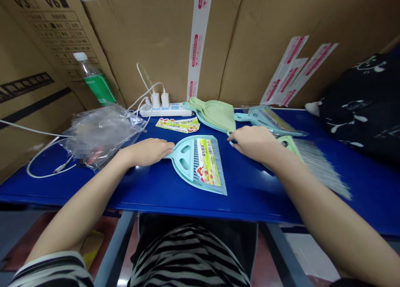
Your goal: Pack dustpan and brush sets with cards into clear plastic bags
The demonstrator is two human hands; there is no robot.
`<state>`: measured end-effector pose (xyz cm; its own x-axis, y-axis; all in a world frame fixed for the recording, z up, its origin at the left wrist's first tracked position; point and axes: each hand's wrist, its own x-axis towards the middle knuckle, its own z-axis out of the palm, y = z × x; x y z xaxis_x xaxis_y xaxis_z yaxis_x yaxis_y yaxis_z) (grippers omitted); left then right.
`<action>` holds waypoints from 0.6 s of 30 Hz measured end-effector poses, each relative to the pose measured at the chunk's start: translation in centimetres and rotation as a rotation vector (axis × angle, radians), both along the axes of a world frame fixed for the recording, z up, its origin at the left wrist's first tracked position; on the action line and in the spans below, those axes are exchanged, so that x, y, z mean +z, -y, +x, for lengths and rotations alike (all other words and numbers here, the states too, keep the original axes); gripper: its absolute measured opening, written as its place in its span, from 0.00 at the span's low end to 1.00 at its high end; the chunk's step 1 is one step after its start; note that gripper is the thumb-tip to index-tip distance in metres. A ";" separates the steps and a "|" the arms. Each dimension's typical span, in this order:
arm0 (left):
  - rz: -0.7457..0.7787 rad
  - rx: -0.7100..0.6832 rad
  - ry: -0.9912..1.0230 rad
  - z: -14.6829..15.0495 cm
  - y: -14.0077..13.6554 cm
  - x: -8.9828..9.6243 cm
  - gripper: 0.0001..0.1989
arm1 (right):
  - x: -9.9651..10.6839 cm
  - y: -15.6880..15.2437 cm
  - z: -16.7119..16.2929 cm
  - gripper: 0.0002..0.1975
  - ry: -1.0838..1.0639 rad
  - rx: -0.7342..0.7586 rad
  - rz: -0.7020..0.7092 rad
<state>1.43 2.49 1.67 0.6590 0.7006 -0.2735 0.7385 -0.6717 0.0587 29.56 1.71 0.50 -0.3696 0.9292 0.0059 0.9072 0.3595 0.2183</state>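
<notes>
My left hand is closed on the handle of a light-blue dustpan, which lies flat near the table's front edge. A matching brush with grey bristles sits in it, and a colourful label card lies on top. My right hand has its fingers closed round the looped handle end of a brush, with the handle mostly hidden under the palm. By my right forearm shows a brush with a green head and long grey bristles; my arm covers part of it.
Behind my hands lie stacked green and blue dustpans, a bagged blue set and label cards. A power strip with chargers, crumpled plastic bags and a bottle stand left. Cardboard walls the back; a dark bag sits right.
</notes>
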 end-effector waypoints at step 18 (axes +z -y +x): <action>0.012 -0.014 0.009 0.0 0.0 -0.1 0.15 | -1.7 0.5 -1.6 0.35 -0.429 0.533 -0.193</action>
